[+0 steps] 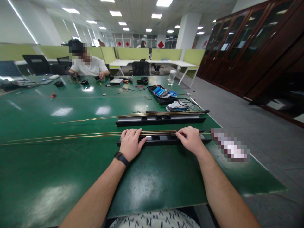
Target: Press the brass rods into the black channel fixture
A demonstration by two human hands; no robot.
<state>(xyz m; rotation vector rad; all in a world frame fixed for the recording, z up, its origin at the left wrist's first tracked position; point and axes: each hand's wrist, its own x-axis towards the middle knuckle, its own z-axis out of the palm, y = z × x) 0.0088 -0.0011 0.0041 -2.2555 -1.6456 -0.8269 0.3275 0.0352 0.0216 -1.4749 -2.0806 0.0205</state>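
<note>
i record a green table [71, 161] before me. on it, the near black rail [163, 142] lies directly ahead, its long axis running left to right, roughly parallel to the far rail [161, 122] just beyond. my left hand [130, 144] covers its left end, fingers close together, thumb spread away; whether it grips, i cannot tell. my right hand [191, 139], toward the right end, has thumb and forefinger pinched on thin brass-coloured rods [159, 132], which run lengthwise along the rail and well past my left hand, the nearer to their long free ends.
</note>
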